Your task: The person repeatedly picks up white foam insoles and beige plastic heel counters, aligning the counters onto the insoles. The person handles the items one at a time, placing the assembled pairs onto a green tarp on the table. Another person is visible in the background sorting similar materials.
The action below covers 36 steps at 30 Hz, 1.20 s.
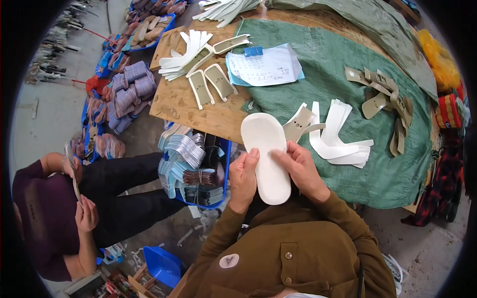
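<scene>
A white insole (266, 164) is held upright between my two hands, over the near edge of the table. My left hand (242, 178) grips its left edge, thumb on the face and fingers behind. On the opposite edge, my right hand (303, 171) closes round it with the thumb over the surface. Just past my right hand lies a beige curved piece with small holes (299, 123). Beside that is a fanned pile of white strips (340, 139). What is behind the insole is hidden.
Beige pieces (385, 97) lie heaped on the green sheet (318, 59). White-edged beige pieces (221, 82), strips and clipped papers (266, 64) sit further left. A blue crate of bundled parts (198, 169) stands left of me. A co-worker (47, 208) holds a thin curved piece.
</scene>
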Tool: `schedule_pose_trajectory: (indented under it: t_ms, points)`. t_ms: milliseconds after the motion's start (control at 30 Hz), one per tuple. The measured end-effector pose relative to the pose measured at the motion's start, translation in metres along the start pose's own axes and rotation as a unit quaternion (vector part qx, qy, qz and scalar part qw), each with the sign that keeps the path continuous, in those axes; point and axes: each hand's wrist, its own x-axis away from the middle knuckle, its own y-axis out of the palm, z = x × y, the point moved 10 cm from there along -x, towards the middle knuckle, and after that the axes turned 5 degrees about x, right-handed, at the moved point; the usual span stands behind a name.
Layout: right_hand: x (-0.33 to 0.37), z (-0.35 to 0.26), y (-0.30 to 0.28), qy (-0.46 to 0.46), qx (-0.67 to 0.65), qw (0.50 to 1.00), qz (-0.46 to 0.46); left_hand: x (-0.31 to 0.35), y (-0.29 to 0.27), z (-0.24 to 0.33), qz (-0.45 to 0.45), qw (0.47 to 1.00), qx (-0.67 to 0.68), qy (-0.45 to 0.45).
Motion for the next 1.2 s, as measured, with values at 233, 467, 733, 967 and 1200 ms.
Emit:
schedule_pose_trajectory:
  t_ms: [233, 467, 733, 967, 1200]
  points:
    - [0.001, -0.01, -0.012, -0.045, 0.092, 0.994, 0.047, 0.011, 0.006, -0.012, -0.012, 0.994, 0.097, -0.053]
    - [0.0, -0.01, -0.002, -0.034, 0.173, 0.984, 0.016, 0.022, -0.008, 0.002, -0.055, 0.995, 0.061, -0.057]
    - [0.024, -0.032, -0.023, -0.05, 0.226, 0.973, 0.018, 0.006, -0.184, 0.066, 0.166, 0.978, 0.077, 0.095]
    - [0.042, -0.05, -0.08, -0.095, 0.219, 0.966, 0.102, 0.022, -0.241, 0.075, 0.209, 0.964, 0.089, 0.139]
    - [0.047, -0.053, -0.088, -0.104, 0.221, 0.963, 0.114, 0.019, -0.221, 0.085, 0.188, 0.97, 0.079, 0.133]
